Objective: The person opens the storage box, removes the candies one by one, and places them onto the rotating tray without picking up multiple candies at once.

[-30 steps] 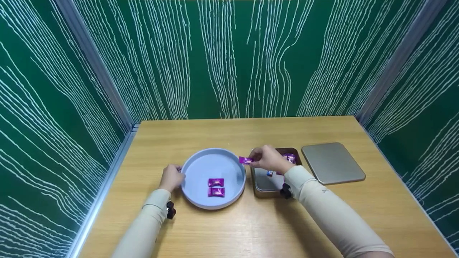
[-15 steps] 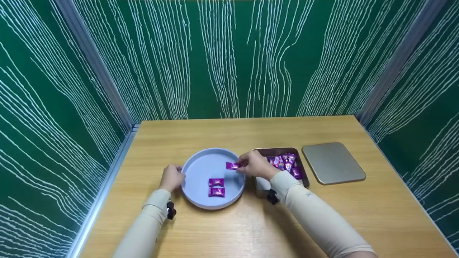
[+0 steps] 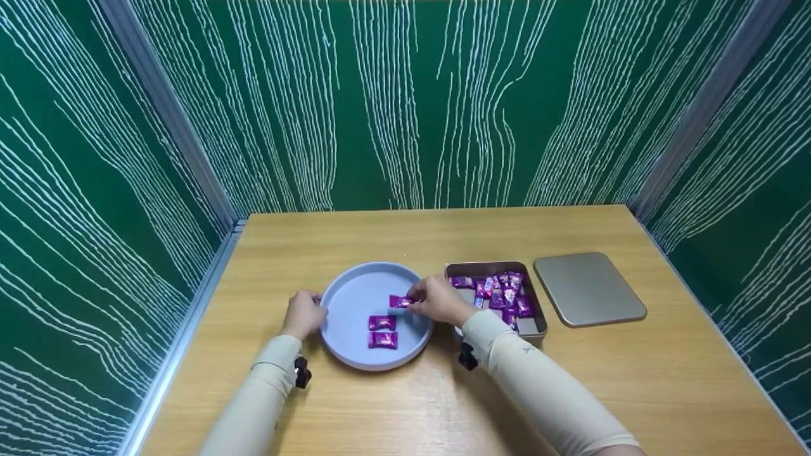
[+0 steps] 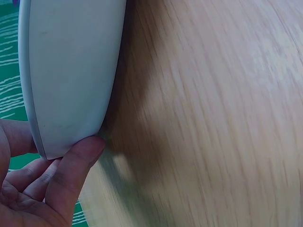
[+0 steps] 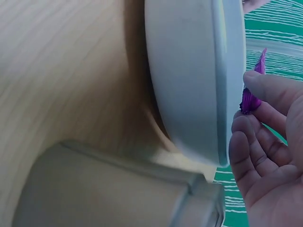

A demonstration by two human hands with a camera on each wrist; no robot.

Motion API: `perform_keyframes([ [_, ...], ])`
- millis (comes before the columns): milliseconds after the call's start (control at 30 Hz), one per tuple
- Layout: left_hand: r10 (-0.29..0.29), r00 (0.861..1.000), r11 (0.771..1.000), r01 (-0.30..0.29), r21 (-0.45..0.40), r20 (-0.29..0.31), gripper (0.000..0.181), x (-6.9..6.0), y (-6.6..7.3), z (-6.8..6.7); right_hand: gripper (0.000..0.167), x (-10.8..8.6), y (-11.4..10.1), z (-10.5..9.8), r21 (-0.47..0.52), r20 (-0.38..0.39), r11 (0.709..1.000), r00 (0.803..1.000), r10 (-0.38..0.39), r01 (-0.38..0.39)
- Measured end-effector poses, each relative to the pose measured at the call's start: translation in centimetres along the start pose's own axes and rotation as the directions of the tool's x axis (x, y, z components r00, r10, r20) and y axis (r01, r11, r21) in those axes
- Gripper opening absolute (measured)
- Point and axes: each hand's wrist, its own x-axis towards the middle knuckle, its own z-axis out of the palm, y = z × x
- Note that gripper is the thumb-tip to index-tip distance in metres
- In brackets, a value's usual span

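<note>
A light blue round plate with a raised rim (image 3: 351, 294) stands on the table, with two purple wrapped candies (image 3: 383, 340) lying inside it. My left hand (image 3: 304, 315) grips the plate's left edge; in the left wrist view its thumb (image 4: 78, 161) presses the outer wall. Over the right part of the plate, my right hand (image 3: 440, 300) pinches a third purple candy (image 3: 398, 301) between thumb and finger. The right wrist view shows this candy (image 5: 251, 101) held above the rim, partly covered by the fingers.
Right of the plate sits a metal tin (image 3: 535, 337) with several purple-wrapped candies (image 3: 497, 294) inside; my right hand and sleeve hide part of it. Its flat lid (image 3: 589, 288) lies farther right on the wooden table (image 3: 405, 411). Green walls with white lines surround the table.
My right hand has moved left and slightly toward me, carrying the candy from beside the tin to over the plate. More of the tin's candies show. My left hand has stayed put.
</note>
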Motion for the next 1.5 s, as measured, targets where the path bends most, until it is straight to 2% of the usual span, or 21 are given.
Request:
perform_keyframes([
  [267, 0.005, 1.000, 1.000, -0.005, 0.013, 0.002, 0.038, -0.2, -0.1, -0.2, 0.022, 0.0, -0.9, 1.4, -0.023, 0.019, 0.999, 0.999, 0.046, -0.046],
  [500, -0.008, 1.000, 1.000, 0.008, 0.018, -0.002, 0.036, -0.4, -0.1, 0.0, 0.019, 0.3, -0.8, 2.5, -0.101, -0.006, 0.995, 1.000, 0.010, -0.011],
  [800, -0.010, 1.000, 1.000, 0.010, 0.004, 0.000, 0.036, -0.2, 0.1, 0.1, 0.019, 0.4, -0.8, 2.8, -0.041, 0.049, 0.997, 0.997, 0.062, -0.060],
  [1000, -0.010, 1.000, 1.000, 0.010, 0.017, 0.005, 0.036, -0.1, 0.3, -0.1, 0.013, 0.5, -0.9, 2.9, -0.064, 0.062, 0.997, 0.997, 0.050, -0.046],
  [1200, 0.002, 1.000, 0.999, -0.002, 0.039, -0.008, 0.036, -0.1, 0.4, 0.1, 0.009, 0.7, -1.0, 3.1, -0.113, 0.041, 0.993, 0.999, 0.031, -0.026],
  [1500, -0.023, 1.000, 1.000, 0.023, 0.011, 0.003, 0.037, -0.1, 0.3, -0.1, 0.025, 0.6, -1.4, 2.3, -0.082, 0.030, 0.996, 0.999, 0.026, -0.023],
])
